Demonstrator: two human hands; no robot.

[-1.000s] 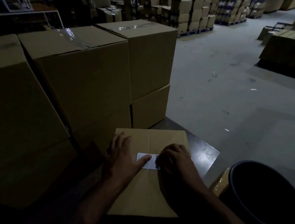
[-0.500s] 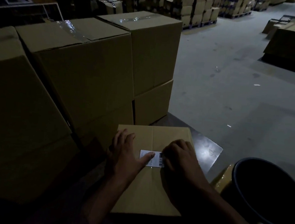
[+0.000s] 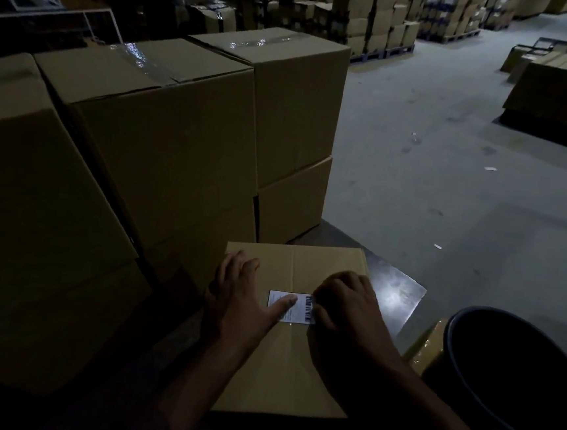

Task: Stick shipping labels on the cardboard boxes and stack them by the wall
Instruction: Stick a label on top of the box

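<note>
A small cardboard box (image 3: 296,363) lies flat in front of me on a dark platform (image 3: 395,289). A white shipping label (image 3: 295,313) with a barcode sits on its top face. My left hand (image 3: 243,300) rests spread on the box, its thumb pressing the label's left part. My right hand (image 3: 346,309) lies over the label's right edge with curled fingers pressing down on it; the fingertips are hidden in shadow. Tall taped cardboard boxes (image 3: 165,136) stand stacked just behind and to the left.
A dark round bin (image 3: 515,372) stands at my right, beside a shiny wrapped package (image 3: 428,344). Grey concrete floor (image 3: 452,154) stretches ahead. Pallets of stacked boxes (image 3: 378,17) fill the background, and a low pile of flat cardboard (image 3: 560,88) sits far right.
My right hand has slid rightwards off the label, uncovering more of the barcode. My left thumb stays on the label. The view has tilted down slightly.
</note>
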